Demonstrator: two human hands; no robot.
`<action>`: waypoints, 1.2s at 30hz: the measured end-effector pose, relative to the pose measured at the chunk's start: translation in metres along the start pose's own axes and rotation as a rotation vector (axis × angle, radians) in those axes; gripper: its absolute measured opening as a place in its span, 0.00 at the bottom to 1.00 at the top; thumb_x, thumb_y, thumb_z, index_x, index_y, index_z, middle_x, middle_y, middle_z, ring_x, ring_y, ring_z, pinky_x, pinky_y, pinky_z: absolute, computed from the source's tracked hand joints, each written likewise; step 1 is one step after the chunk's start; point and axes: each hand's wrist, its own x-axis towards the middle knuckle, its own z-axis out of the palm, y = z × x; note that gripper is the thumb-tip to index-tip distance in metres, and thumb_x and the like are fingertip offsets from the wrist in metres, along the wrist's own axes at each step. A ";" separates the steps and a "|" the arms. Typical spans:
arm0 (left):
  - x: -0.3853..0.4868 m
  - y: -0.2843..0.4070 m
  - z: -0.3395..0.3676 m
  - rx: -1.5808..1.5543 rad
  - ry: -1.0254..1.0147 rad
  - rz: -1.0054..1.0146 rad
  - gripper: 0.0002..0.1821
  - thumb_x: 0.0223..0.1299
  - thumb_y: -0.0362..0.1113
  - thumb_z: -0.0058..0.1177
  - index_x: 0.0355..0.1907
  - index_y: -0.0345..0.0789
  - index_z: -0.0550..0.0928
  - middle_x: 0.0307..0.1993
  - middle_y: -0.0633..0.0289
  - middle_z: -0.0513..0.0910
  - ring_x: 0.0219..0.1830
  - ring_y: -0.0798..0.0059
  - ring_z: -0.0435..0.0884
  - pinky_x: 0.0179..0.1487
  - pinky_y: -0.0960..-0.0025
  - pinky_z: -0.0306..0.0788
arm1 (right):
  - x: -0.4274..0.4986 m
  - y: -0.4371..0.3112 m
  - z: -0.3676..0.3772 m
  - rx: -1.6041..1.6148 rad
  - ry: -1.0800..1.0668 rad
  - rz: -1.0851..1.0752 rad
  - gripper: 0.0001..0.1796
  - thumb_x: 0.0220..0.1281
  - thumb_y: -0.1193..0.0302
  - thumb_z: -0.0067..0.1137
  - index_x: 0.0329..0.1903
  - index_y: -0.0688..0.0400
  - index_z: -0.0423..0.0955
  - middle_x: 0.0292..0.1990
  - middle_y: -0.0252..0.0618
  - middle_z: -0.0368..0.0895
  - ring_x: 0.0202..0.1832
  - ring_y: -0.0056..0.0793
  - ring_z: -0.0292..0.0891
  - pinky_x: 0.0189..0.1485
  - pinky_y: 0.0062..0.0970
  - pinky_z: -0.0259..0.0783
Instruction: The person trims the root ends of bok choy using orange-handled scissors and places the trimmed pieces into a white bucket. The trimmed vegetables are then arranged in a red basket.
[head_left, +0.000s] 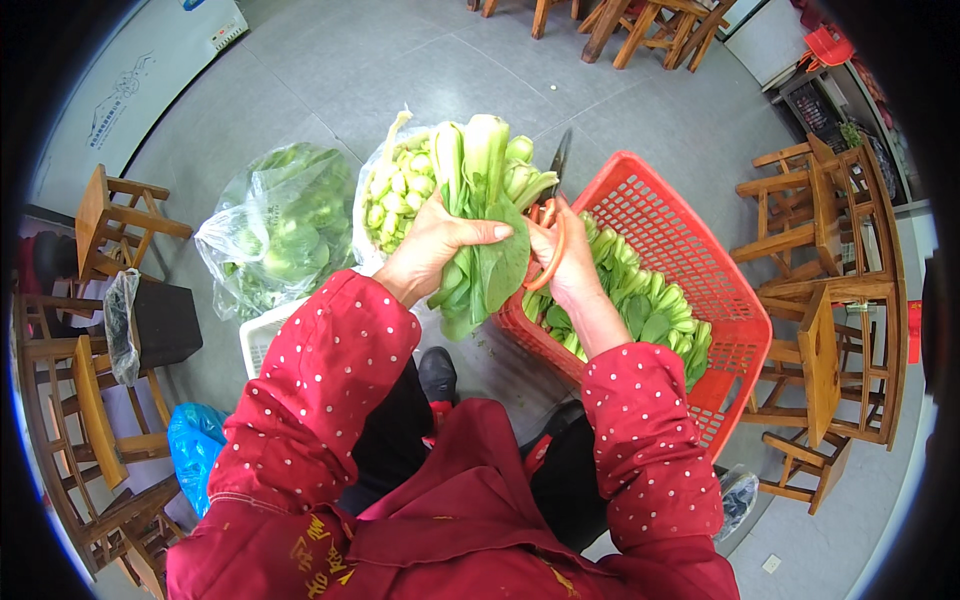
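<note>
My left hand (442, 244) grips a bunch of bok choy (480, 202), its pale stems pointing away from me and its leaves hanging towards me. My right hand (566, 247) holds scissors (553, 255) by their orange handles, the dark blades pointing up beside the stems. Behind the bunch is a clear plastic bag of pale green cut stem ends (395, 199). Under and beyond my right forearm, a red plastic basket (652, 202) contains many bok choy heads (656, 304).
Left of the stem ends lies a tied clear bag of leafy greens (281, 225). A white plastic basket (259, 341) is partly under my left sleeve. Wooden stools (112, 217) and a black bin (165, 322) stand left, more wooden stools (821, 352) right. A blue plastic bag (196, 450) lies lower left.
</note>
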 end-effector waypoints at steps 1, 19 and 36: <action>0.001 0.001 -0.001 -0.015 0.008 -0.005 0.38 0.48 0.21 0.68 0.65 0.33 0.70 0.54 0.59 0.80 0.55 0.70 0.80 0.62 0.66 0.73 | 0.001 -0.002 -0.001 0.039 0.002 0.040 0.29 0.58 0.73 0.71 0.60 0.63 0.67 0.53 0.42 0.80 0.49 0.29 0.80 0.53 0.28 0.77; 0.016 -0.019 -0.007 0.935 0.560 0.224 0.40 0.42 0.42 0.71 0.58 0.32 0.67 0.39 0.44 0.84 0.44 0.44 0.84 0.49 0.54 0.75 | 0.009 -0.026 0.065 -1.043 0.311 -0.623 0.21 0.50 0.80 0.71 0.46 0.60 0.73 0.28 0.34 0.81 0.30 0.21 0.79 0.35 0.25 0.76; 0.015 -0.002 -0.011 1.011 0.612 0.137 0.44 0.40 0.35 0.72 0.64 0.34 0.67 0.48 0.48 0.83 0.52 0.54 0.82 0.56 0.59 0.74 | 0.009 -0.025 0.057 -0.533 0.148 -0.383 0.24 0.50 0.84 0.69 0.49 0.60 0.70 0.35 0.35 0.82 0.35 0.21 0.80 0.40 0.22 0.78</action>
